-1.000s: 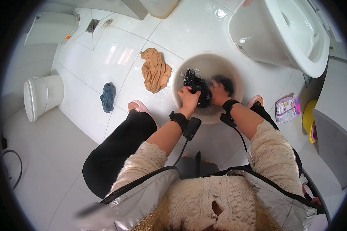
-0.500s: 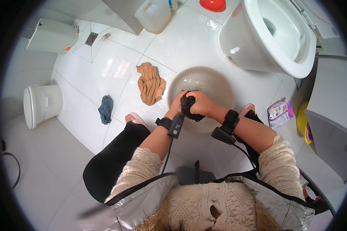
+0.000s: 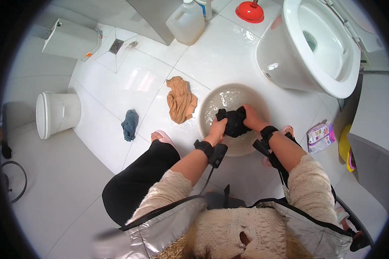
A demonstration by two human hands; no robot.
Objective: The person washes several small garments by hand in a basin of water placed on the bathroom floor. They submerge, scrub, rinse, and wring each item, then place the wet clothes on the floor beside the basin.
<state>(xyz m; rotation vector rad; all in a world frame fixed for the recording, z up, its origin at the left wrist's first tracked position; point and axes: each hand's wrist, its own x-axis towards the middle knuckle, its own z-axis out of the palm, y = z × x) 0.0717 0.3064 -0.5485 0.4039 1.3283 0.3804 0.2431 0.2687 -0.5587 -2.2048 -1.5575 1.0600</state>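
A bunched black cloth point(image 3: 234, 122) hangs between my hands over a round pale basin point(image 3: 206, 100) with water in it. My left hand point(image 3: 217, 129) grips the cloth's left end, thumb on top. At its other end my right hand point(image 3: 252, 118) is closed round the fabric, its fingers partly hidden. What kind of garment the black cloth is cannot be made out. To the left of the basin, a crumpled tan cloth point(image 3: 180, 100) lies on the tiles, and a small blue-grey cloth point(image 3: 129, 125) lies farther left.
A white lidded bucket point(image 3: 60, 113) stands at the left. Beyond the basin are a toilet point(image 3: 272, 56), a red plunger point(image 3: 250, 13) and a translucent jug point(image 3: 186, 23). A purple-and-white packet point(image 3: 320, 137) and a yellow basin point(image 3: 344, 146) are at the right. My feet flank the basin.
My hands have moved apart, and the black cloth, squeezed into a tight bundle before, is now spread wider between them. The whole view has shifted slightly.
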